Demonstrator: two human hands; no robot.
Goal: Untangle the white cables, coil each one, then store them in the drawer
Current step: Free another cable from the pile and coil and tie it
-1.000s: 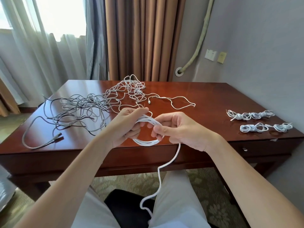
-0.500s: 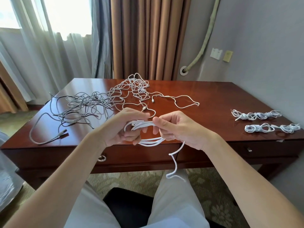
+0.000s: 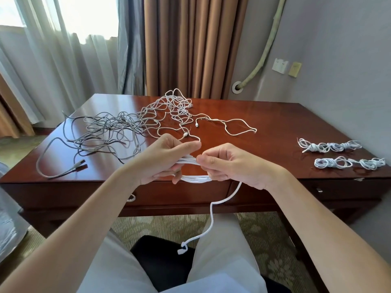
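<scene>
Status: task partly complete, judged from the layout on the wooden desk.

1. Far left: a grey cable tangle lies on the desk, its plug end near the front edge. It is not white and appears outside the task.
2. Centre rear: the white cable tangle lies loose and uncoiled, touching the grey tangle. One strand trails to the right. This work is left.
3. Centre front, above the desk edge: the left hand grips the partly wound coil, fingers curled round its loops. The right hand pinches the same coil, thumb and fingers closed on it. The free tail hangs from the right hand down to the lap, so this coil is not finished.
4. Right: two rows of coiled white cables and rest on the desk, not yet stored.
5. Drawers under the desk front appear closed. Storage is not begun.
</scene>
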